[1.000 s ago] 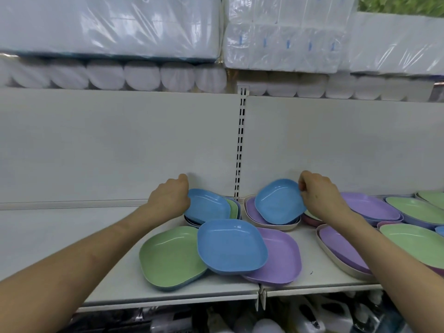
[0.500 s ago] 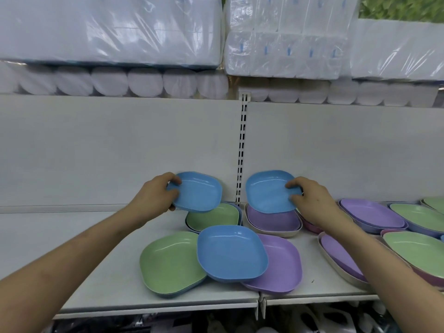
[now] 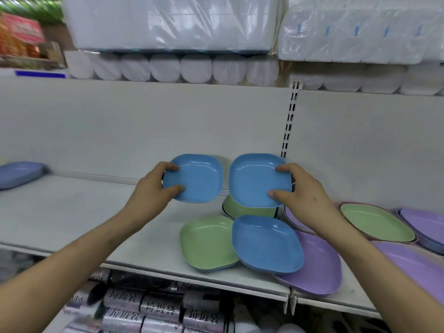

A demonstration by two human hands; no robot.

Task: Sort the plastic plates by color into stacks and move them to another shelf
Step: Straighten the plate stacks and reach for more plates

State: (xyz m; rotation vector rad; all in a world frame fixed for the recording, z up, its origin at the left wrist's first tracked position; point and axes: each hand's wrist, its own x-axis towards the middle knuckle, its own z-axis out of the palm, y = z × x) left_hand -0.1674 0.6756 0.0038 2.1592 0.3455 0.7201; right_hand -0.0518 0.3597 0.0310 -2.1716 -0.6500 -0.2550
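Note:
My left hand (image 3: 153, 188) grips the left edge of a small blue plate (image 3: 198, 179), held in the air above the white shelf (image 3: 84, 212). My right hand (image 3: 300, 195) grips the right edge of a second small blue plate (image 3: 254, 180), held beside the first. Below them lie a large blue plate (image 3: 266, 243), a large green plate (image 3: 206, 243), a small green plate (image 3: 245, 210) and a large purple plate (image 3: 319, 270). More green (image 3: 377, 222) and purple plates (image 3: 422, 224) sit at the right.
A purple-blue plate stack (image 3: 19, 174) rests at the far left of the shelf. Wrapped white paper rolls (image 3: 180, 68) fill the shelf above. A slotted upright (image 3: 289, 121) divides the back panel. Bagged goods (image 3: 144, 311) lie on the shelf below.
Both hands have lifted their blue plates off the piles and carried them up and leftwards. The view has shifted left, bringing the left part of the shelf into sight.

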